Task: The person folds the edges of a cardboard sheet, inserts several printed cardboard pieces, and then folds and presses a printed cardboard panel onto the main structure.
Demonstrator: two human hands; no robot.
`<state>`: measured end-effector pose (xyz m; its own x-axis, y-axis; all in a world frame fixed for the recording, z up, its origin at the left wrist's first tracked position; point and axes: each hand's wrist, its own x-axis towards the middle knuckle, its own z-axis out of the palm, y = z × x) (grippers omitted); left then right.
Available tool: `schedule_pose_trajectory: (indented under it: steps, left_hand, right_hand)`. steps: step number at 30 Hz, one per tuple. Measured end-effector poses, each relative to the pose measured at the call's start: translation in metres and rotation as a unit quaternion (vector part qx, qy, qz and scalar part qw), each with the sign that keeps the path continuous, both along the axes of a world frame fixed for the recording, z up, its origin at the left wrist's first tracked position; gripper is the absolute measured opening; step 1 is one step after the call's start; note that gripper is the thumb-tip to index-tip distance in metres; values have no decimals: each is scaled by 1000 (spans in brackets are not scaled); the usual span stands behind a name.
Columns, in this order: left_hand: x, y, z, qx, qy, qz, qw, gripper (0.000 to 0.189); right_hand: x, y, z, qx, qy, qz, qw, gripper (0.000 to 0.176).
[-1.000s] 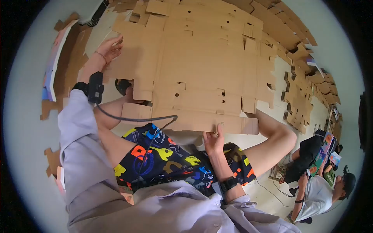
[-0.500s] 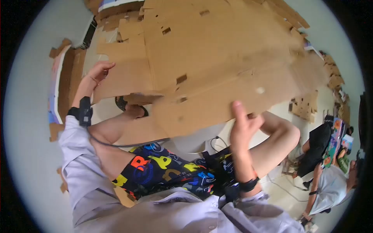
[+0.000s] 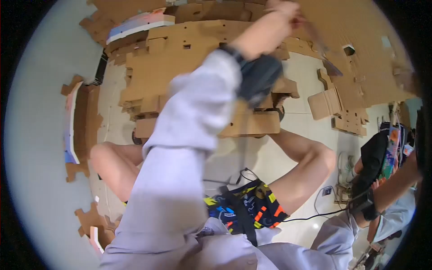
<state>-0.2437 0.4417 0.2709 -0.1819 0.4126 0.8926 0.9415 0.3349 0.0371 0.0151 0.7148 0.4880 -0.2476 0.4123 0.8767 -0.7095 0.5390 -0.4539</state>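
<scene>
My left arm reaches across the view to the upper right. My left hand (image 3: pixel 285 12), slightly blurred, is closed at the near edge of a large brown cardboard sheet (image 3: pixel 366 31). This sheet is raised and fills the upper right. A blurred black device (image 3: pixel 260 78) hangs by my left wrist, with a cable running down from it. My right forearm (image 3: pixel 398 182) extends to the right rim of the view, where the hand is cut off. In front of my legs lies a stack of cut cardboard sheets (image 3: pixel 166 67) with slots and tabbed edges.
Cardboard trays with printed sides, one at the left (image 3: pixel 69 123) and one at the back (image 3: pixel 139 24), line the floor's edge. Loose cardboard pieces (image 3: pixel 325 103) lie to the right. Another person (image 3: pixel 396 216) sits at the far right. A black cable (image 3: pixel 310 218) crosses the floor.
The large cardboard sheet has moved from in front of me to the upper right, uncovering the stack beneath. My left arm has swung across to the right, and my right arm has moved outward.
</scene>
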Motion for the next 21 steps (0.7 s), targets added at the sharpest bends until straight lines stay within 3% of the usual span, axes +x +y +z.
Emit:
schedule_pose_trajectory:
  steps: [1, 3, 4, 6, 8, 9, 11, 13, 14, 15, 16, 17, 19, 21]
  left_hand:
    - [-20, 51, 9, 8, -138, -3, 990, 24]
    - [-91, 159, 20, -40, -434, 65, 898, 36]
    - [-137, 207, 1, -101, -506, 113, 849, 42]
    - [-34, 100, 46, -231, -504, 34, 832, 44]
    - [-36, 59, 5, -323, -347, -19, 880, 55]
    - [-27, 17, -6, -345, -359, -86, 863, 56]
    - [-8, -70, -22, -405, -587, -123, 690, 57]
    - [14, -157, -32, -463, -642, -44, 609, 55]
    - [20, -201, -49, -443, -655, -15, 612, 56]
    - [31, -247, -62, -441, -585, 15, 680, 55]
    - [46, -283, -70, -437, -510, 44, 740, 54]
    - [66, -305, -69, -368, -582, 64, 722, 53]
    - [108, -336, -63, -212, -705, 102, 670, 51]
    - [131, -349, -90, -316, -683, 202, 627, 51]
  right_hand:
    - [8, -13, 11, 76, -20, -55, 995, 30]
    - [16, -7, 21, 158, -117, -50, 979, 33]
    - [19, -2, 26, 197, -162, -49, 966, 34]
    - [4, 14, -22, 189, -212, -74, 956, 32]
    - [-20, -7, -63, 243, -278, -68, 927, 27]
    - [-36, -35, -83, 99, -374, -21, 922, 27]
    - [-64, -71, -124, 148, -479, 98, 860, 27]
    - [-94, -79, -189, 125, -603, 191, 765, 33]
    - [-102, -90, -214, 196, -665, 205, 691, 36]
    - [-109, -102, -240, 270, -715, 218, 607, 40]
    - [-114, -111, -270, 352, -715, 236, 555, 39]
    - [-116, -120, -300, 433, -709, 252, 497, 38]
    - [-113, -149, -352, 294, -799, 263, 454, 42]
    - [-112, -148, -430, 348, -726, 223, 550, 41]
